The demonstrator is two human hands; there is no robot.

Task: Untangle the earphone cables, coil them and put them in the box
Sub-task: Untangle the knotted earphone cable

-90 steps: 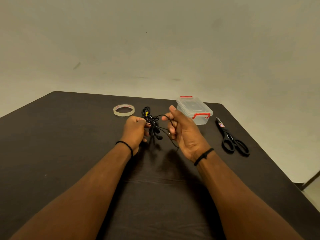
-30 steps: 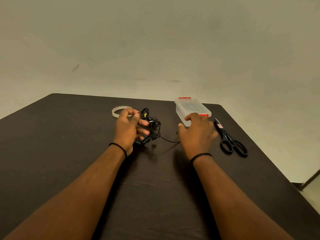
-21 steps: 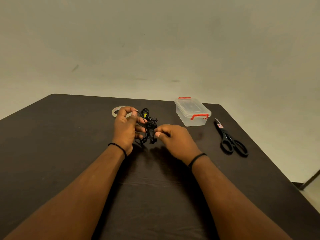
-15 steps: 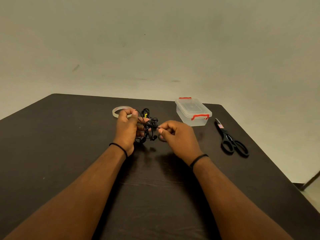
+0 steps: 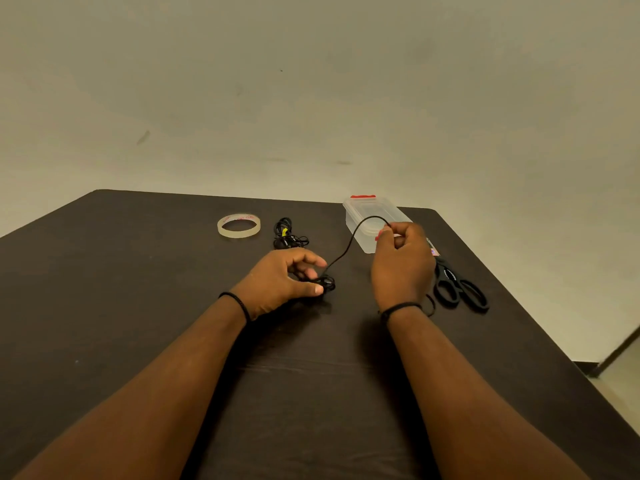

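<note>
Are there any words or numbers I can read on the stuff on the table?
None can be read.
Tape roll: red marks on its inner ring, too small and blurred to read.
Scissors: a small pink and white label by the blades, too blurred to read.
Earphone bundle: a yellow tag, no text visible.
Box: no text visible.

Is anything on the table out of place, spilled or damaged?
Nothing stands out. The box is upright with its lid on, and the tape roll and scissors lie flat. The earphone cables are tangled, as expected.
</note>
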